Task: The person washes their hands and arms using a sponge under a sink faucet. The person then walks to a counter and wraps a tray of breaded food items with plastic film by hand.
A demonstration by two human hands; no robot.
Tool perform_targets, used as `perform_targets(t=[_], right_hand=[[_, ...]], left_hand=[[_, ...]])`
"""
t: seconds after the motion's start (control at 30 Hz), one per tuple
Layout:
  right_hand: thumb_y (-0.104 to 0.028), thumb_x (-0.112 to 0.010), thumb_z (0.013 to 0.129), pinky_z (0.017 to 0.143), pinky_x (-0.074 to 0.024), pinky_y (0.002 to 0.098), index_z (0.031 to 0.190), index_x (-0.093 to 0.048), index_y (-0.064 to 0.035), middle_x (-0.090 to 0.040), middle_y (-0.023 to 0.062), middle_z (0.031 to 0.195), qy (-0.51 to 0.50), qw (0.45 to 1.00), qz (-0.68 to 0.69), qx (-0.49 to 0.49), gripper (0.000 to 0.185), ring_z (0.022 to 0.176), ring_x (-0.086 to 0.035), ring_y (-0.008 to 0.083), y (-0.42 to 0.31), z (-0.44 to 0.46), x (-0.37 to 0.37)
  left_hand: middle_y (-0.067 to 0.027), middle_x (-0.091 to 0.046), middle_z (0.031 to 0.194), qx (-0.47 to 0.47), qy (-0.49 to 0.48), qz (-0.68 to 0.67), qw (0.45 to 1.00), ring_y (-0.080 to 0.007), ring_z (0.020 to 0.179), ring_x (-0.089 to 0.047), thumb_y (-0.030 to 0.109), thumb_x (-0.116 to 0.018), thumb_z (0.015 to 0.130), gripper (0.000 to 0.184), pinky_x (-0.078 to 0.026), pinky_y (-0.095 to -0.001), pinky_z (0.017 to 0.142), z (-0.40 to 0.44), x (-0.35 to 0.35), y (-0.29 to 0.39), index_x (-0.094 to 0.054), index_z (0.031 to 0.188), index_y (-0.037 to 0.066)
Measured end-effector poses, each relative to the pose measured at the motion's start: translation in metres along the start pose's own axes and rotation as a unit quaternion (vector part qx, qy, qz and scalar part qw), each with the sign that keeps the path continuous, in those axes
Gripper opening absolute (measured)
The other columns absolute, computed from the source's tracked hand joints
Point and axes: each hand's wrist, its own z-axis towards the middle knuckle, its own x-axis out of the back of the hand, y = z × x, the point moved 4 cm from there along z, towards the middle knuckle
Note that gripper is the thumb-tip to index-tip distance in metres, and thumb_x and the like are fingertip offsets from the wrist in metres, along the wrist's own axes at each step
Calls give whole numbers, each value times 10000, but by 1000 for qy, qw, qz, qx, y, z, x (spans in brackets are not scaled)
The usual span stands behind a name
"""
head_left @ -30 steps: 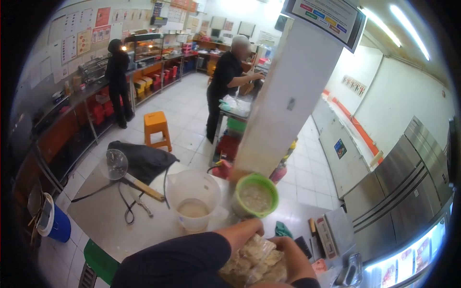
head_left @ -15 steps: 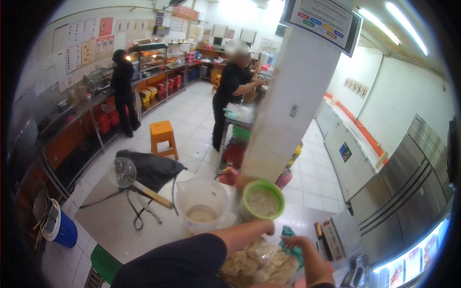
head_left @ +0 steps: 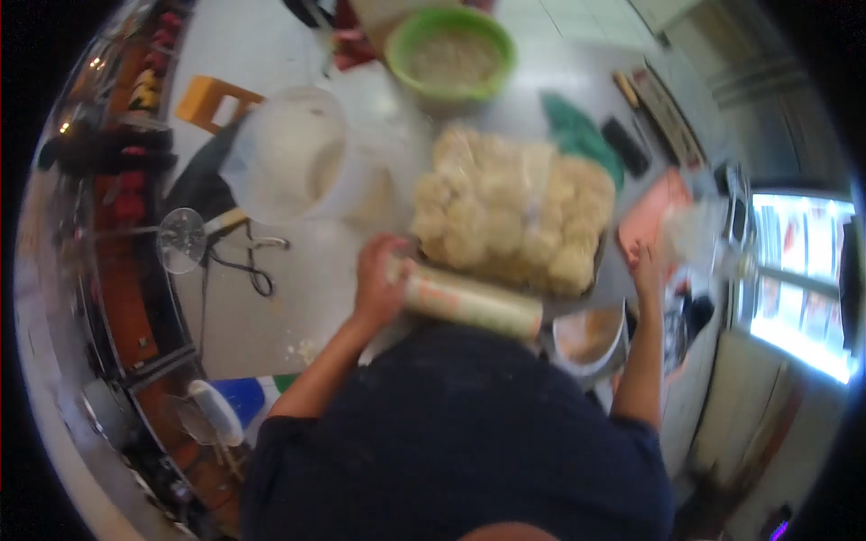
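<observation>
My left hand [head_left: 382,281] is closed around the left end of a pale printed roll [head_left: 476,303], which lies along the table edge close to my body. Just beyond the roll sits a tray of pale, lumpy food pieces [head_left: 510,212] under clear plastic wrap. On the other side, my right hand [head_left: 644,263] is at the lower edge of a salmon-pink sheet or bag [head_left: 651,216], beside a crumpled clear plastic bag [head_left: 690,236]. Blur hides whether its fingers grip anything. A white container with orange-brown residue [head_left: 588,335] stands between the roll and my right forearm.
A translucent bucket [head_left: 293,158] and a green basin [head_left: 451,56] stand beyond the tray. Left of them lie a strainer [head_left: 183,240] and a dark cord [head_left: 257,275]. A green cloth or bag [head_left: 577,131] and a knife [head_left: 631,95] are at the back right.
My view has tipped down over the table. Both hands have moved apart from beside the green cloth: the left to the roll, the right to the pink sheet. The tray now shows fully.
</observation>
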Motion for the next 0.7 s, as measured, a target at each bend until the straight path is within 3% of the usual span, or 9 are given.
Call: perform_targets(t=[0.07,0.1,0.17,0.2,0.27,0.37,0.47,0.6,0.7], right_hand=[[-477,-457,992,721,-507,290,1271,-559,-44,-638,106,1074,-31,999,13,-43,525,844,-612,158,33,-26,13],[-463,-447,1000,735,-500,295,1281,-546,-38,-631,104,1100,-20,996,-35,-75,519,863,-605,159,40,-41,-12],[-449,-437,1009,750,-492,300,1291,-533,-33,-623,101,1126,-16,992,-75,-103,512,883,-598,160,41,-55,-45],[-437,-437,1011,780,-484,303,1283,-537,-29,-617,95,1143,-27,993,-37,-110,500,919,-594,163,41,-56,-55],[-424,-438,1013,810,-475,306,1275,-541,-26,-610,89,1160,-39,992,6,-116,487,954,-589,166,45,-52,-71],[-424,-436,1011,874,-456,316,1265,-545,-23,-612,78,1161,-56,998,-8,-22,487,1028,-577,181,38,-34,-94],[-432,-413,1015,901,-457,326,1277,-543,-29,-608,84,1183,-64,993,-91,-30,498,1060,-579,200,26,-29,-108],[-440,-382,1021,926,-458,341,1322,-508,-22,-599,101,1221,-74,995,-53,-43,531,1091,-577,215,21,-17,-118],[-443,-372,1023,948,-452,345,1374,-465,-18,-583,113,1275,-73,996,2,-49,559,1130,-570,222,16,-38,-133]], left_hand=[[-162,-597,1211,115,-4,-100,988,-328,1179,-522,268,-538,970,319,-371,-425,1044,-15,-16,-41,-597,1177,33],[-162,-597,1211,112,-11,-98,989,-328,1179,-522,268,-538,970,319,-371,-425,1044,-14,-24,-54,-597,1177,33],[-132,-604,1244,327,-78,-341,878,-259,1178,-539,305,-441,1023,391,-380,-377,1044,-10,-47,-86,-579,1234,6],[-132,-604,1244,321,-76,-338,881,-259,1178,-539,305,-441,1023,391,-380,-377,1044,4,-53,-92,-579,1234,6],[-121,-610,1250,358,-157,-477,787,-213,1153,-562,321,-410,1035,444,-394,-350,1036,30,-75,-96,-552,1281,-21],[-127,-620,1226,388,-260,-487,738,-221,1112,-596,243,-452,1018,399,-449,-356,990,61,-88,-97,-538,1294,-32],[-137,-625,1217,350,-315,-409,782,-226,1087,-617,165,-462,1004,371,-502,-352,930,76,-91,-85,-524,1309,-36],[-137,-626,1222,309,-275,-439,797,-236,1072,-627,127,-489,984,371,-523,-350,904,84,-92,-83,-521,1314,-40],[-135,-622,1234,340,-274,-429,791,-231,1080,-622,169,-480,992,383,-518,-348,907,87,-95,-74,-528,1321,-20]])
